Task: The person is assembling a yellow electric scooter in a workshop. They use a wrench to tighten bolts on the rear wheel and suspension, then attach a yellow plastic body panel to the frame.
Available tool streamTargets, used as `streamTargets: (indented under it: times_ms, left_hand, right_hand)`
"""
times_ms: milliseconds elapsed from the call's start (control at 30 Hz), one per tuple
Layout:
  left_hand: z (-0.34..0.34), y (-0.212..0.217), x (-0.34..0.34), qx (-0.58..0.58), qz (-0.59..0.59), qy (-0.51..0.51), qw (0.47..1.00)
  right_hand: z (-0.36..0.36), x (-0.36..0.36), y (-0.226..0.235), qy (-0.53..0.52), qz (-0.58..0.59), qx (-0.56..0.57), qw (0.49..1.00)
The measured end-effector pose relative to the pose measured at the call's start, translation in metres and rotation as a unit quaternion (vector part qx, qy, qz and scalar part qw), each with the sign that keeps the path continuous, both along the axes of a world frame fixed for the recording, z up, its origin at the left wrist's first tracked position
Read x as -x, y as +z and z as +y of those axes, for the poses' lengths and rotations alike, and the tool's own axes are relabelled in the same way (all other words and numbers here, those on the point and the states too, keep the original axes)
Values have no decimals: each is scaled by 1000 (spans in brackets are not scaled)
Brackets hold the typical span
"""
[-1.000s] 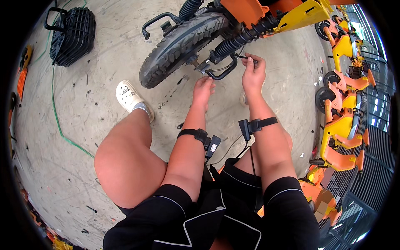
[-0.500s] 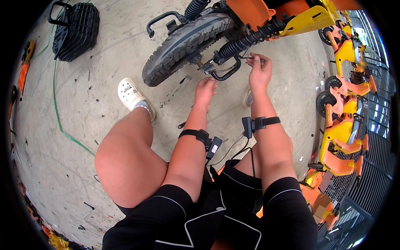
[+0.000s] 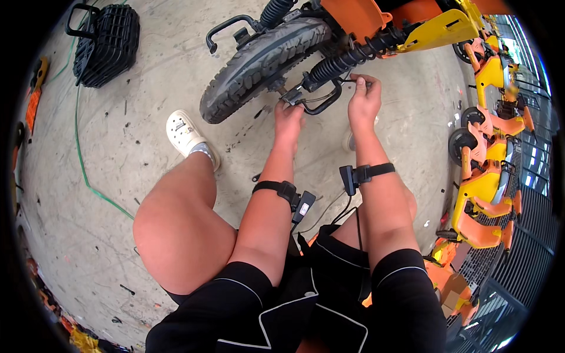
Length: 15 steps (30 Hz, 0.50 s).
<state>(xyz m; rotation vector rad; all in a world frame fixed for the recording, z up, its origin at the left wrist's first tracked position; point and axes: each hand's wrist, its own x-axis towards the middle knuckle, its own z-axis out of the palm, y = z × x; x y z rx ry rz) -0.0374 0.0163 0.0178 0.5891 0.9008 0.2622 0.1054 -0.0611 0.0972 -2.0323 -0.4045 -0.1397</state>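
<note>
My left hand (image 3: 288, 122) reaches to the metal parts by the axle (image 3: 291, 96) of a scooter's knobby black wheel (image 3: 265, 67). Its fingers are drawn together at those parts, and what they pinch is too small to make out. Farther right, my right hand (image 3: 365, 101) pinches a thin dark rod or cable (image 3: 348, 80) beside the curved black tube (image 3: 327, 103) under the coil-spring shock absorber (image 3: 338, 66). Where the thin piece leads is hard to see. Above are the scooter's orange bodywork (image 3: 356, 20) and yellow panel (image 3: 441, 30).
A black plastic basket (image 3: 109, 47) stands at the far left, and a green hose (image 3: 79, 147) runs along the concrete floor (image 3: 159, 76). Orange and yellow scooters (image 3: 479, 194) line the right side. Small dark bits lie on the floor. Cabled straps sit on both my forearms.
My left hand has moved forward, up to the metal parts at the axle. My right hand has shifted slightly left and its wrist has turned a little. The wheel has barely moved.
</note>
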Motion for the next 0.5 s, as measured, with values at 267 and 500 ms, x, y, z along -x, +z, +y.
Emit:
streamTargets:
  times_ms: [267, 500]
  left_hand:
    - [12, -23, -2, 133, -52, 55, 988]
    - [13, -25, -6, 147, -38, 66, 986]
  right_hand:
    - [3, -47, 5, -62, 179, -128, 974]
    - [-5, -87, 4, -66, 327, -149, 931]
